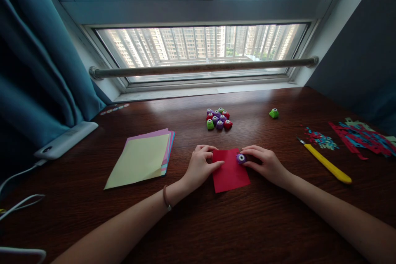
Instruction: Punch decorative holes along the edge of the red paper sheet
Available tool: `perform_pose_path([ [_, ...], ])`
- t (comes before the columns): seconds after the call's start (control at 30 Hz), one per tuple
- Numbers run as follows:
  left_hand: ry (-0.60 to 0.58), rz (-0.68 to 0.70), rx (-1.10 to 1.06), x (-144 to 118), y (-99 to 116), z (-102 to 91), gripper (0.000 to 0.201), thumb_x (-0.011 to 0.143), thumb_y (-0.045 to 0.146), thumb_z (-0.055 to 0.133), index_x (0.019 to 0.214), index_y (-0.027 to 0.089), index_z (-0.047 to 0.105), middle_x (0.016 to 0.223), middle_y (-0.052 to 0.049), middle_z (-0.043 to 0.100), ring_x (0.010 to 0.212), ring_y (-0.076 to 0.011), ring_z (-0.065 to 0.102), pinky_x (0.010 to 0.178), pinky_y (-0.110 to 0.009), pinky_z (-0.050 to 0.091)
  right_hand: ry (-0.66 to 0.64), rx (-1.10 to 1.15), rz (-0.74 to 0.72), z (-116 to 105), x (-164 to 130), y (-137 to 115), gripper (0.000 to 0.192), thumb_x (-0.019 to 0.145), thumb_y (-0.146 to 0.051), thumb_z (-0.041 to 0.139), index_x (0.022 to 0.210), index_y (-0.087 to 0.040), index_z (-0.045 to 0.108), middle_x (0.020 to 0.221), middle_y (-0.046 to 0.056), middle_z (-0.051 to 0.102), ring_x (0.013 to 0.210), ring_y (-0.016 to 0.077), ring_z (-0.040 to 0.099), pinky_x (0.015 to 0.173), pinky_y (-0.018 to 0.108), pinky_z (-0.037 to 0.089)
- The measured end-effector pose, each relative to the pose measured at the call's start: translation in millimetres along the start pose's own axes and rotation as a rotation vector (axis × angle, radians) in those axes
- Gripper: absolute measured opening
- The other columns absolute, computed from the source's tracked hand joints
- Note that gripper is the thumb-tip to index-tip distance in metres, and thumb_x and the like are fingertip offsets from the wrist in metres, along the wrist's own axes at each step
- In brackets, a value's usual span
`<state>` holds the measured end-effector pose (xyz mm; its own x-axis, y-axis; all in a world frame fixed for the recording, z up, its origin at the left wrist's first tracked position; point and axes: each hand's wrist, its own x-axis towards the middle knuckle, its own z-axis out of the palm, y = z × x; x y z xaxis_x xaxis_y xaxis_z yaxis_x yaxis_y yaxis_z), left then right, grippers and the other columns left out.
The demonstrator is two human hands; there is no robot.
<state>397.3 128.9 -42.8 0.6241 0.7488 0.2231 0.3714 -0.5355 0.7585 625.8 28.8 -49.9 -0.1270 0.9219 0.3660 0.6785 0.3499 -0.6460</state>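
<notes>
Nearest the camera, two bare forearms reach in over the dark wooden tabletop [216, 222], the left wrist wearing a thin brown band [166, 196]. The left hand [200, 166] lies on the left edge of a red paper square [230, 170], fingers [216, 165] close together and pressing the sheet flat. The right hand [266, 163] rests at the sheet's upper right corner, its fingers pinching a small purple punch [241, 158] that sits on the paper's edge. Left of the hands lies a stack of coloured paper [140, 157] with a pale yellow sheet on top. To the right lies a yellow craft knife [328, 165], with red and blue paper scraps [359, 137] beyond it. Farther back sits a cluster of small punches [218, 118] in purple, red and green, and a single green punch [274, 113] well apart to the right. A white device [66, 139] with a cable lies at the far left, beside a teal curtain [37, 57]. Behind, a window rail [204, 67]. No writing is legible anywhere.
</notes>
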Motion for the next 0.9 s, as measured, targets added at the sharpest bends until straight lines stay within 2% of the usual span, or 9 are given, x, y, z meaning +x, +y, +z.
perform_pose_path([
  [0.17, -0.013, 0.020, 0.048, 0.6, 1.4, -0.5, 0.024, 0.067, 0.031, 0.073, 0.050, 0.021, 0.058, 0.097, -0.001, 0.065, 0.093, -0.0245, 0.048, 0.083, -0.038, 0.039, -0.004, -0.023, 0.003, 0.2, -0.2, 1.2, 0.024, 0.080, -0.028, 0.060, 0.103, -0.024, 0.061, 0.104, 0.006, 0.061, 0.097, 0.0195, 0.058, 0.087, 0.034, 0.048],
  [0.3, -0.021, 0.033, 0.082, -0.4, 2.3, -2.1, 0.011, 0.067, 0.031, 0.073, 0.065, 0.022, 0.066, 0.099, -0.002, 0.064, 0.095, -0.0246, 0.048, 0.084, -0.037, 0.040, -0.012, -0.026, 0.026, 0.4, -0.4, 0.4, 0.025, 0.079, -0.027, 0.061, 0.103, -0.024, 0.061, 0.105, 0.006, 0.061, 0.098, 0.0195, 0.057, 0.088, 0.034, 0.047],
  [0.37, -0.019, 0.039, 0.103, -0.9, 2.4, -2.1, 0.013, 0.066, 0.031, 0.074, 0.072, 0.022, 0.067, 0.099, -0.003, 0.063, 0.096, -0.0248, 0.047, 0.085, -0.037, 0.040, -0.019, -0.022, 0.038, 0.4, -0.6, -0.2, 0.025, 0.078, -0.026, 0.061, 0.103, -0.024, 0.060, 0.105, 0.006, 0.060, 0.099, 0.0193, 0.056, 0.088, 0.034, 0.046],
  [0.5, 0.033, 0.035, 0.156, -2.0, 0.8, 1.1, 0.036, 0.062, 0.030, 0.078, 0.092, 0.018, 0.062, 0.101, -0.006, 0.059, 0.098, -0.0264, 0.046, 0.087, -0.039, 0.040, -0.027, -0.019, 0.047, -0.2, -0.4, -1.3, 0.024, 0.078, -0.025, 0.061, 0.102, -0.024, 0.060, 0.105, 0.005, 0.060, 0.099, 0.0190, 0.056, 0.089, 0.034, 0.046],
  [0.57, 0.077, 0.031, 0.184, -2.7, 0.1, 3.6, 0.057, 0.060, 0.031, 0.079, 0.109, 0.015, 0.053, 0.110, -0.010, 0.054, 0.104, -0.0281, 0.043, 0.091, -0.042, 0.038, -0.028, -0.018, 0.046, -0.6, -0.2, -1.9, 0.024, 0.078, -0.025, 0.061, 0.103, -0.024, 0.060, 0.104, 0.005, 0.060, 0.099, 0.0191, 0.055, 0.088, 0.035, 0.046],
  [0.67, 0.123, 0.047, 0.214, -5.3, 2.0, 6.3, 0.081, 0.060, 0.031, 0.079, 0.127, 0.015, 0.036, 0.130, -0.015, 0.038, 0.119, -0.0309, 0.033, 0.100, -0.047, 0.029, -0.025, -0.018, 0.044, -0.6, 0.0, -2.4, 0.024, 0.078, -0.025, 0.061, 0.102, -0.024, 0.060, 0.104, 0.005, 0.060, 0.098, 0.0191, 0.056, 0.088, 0.034, 0.046],
  [0.73, 0.140, 0.124, 0.253, -8.4, 5.8, 6.4, 0.083, 0.067, 0.032, 0.074, 0.134, 0.018, 0.026, 0.139, -0.016, 0.026, 0.127, -0.0313, 0.024, 0.104, -0.048, 0.023, -0.018, -0.015, 0.038, -0.4, 0.0, -2.5, 0.024, 0.078, -0.024, 0.061, 0.102, -0.024, 0.060, 0.104, 0.005, 0.060, 0.099, 0.0189, 0.056, 0.088, 0.034, 0.046],
  [0.8, 0.116, 0.289, 0.329, -12.1, 11.2, 5.6, 0.080, 0.077, 0.034, 0.066, 0.138, 0.020, 0.017, 0.144, -0.014, 0.021, 0.132, -0.0305, 0.015, 0.107, -0.048, 0.017, -0.014, -0.012, 0.032, -0.1, -0.1, -2.6, 0.024, 0.078, -0.024, 0.061, 0.102, -0.023, 0.060, 0.105, 0.005, 0.060, 0.099, 0.0187, 0.055, 0.089, 0.033, 0.045],
  [0.9, -0.048, 0.537, 0.458, -16.2, 20.0, 4.6, 0.078, 0.085, 0.041, 0.054, 0.142, 0.021, 0.004, 0.143, -0.011, 0.029, 0.135, -0.0294, 0.008, 0.108, -0.052, 0.003, -0.016, -0.011, 0.032, 0.0, -0.1, -2.6, 0.025, 0.079, -0.025, 0.061, 0.103, -0.023, 0.059, 0.106, 0.005, 0.059, 0.100, 0.0183, 0.054, 0.090, 0.034, 0.044],
])
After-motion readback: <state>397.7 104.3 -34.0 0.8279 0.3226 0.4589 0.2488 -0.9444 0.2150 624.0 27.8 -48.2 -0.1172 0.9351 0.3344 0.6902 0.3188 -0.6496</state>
